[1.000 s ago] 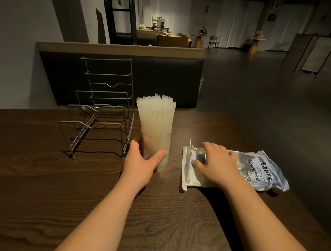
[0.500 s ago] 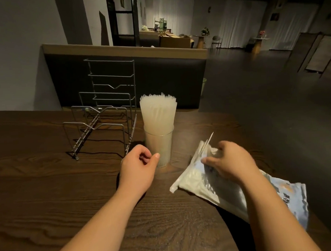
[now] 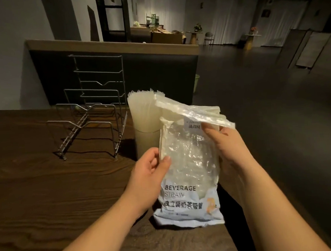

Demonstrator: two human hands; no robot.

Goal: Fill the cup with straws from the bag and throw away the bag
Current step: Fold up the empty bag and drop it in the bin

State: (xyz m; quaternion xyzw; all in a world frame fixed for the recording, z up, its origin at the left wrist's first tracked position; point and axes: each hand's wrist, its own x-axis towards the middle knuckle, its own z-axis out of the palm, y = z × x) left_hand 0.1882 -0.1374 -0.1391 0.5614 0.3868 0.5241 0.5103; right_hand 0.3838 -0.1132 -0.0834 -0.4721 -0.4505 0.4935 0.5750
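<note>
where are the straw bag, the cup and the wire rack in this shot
straw bag (image 3: 188, 162), head view, on the crinkled clear front panel above the printed label
cup (image 3: 145, 143), head view, on its visible side wall left of the bag
wire rack (image 3: 100, 102), head view, on a bar of the upright frame

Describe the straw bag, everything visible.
The straw bag is crinkled clear plastic with a pale blue-white printed base reading BEVERAGE STRAW. It is held upright above the wooden table, in front of the cup. The left hand pinches its left edge; the right hand takes its upper right. It looks nearly empty.
</note>
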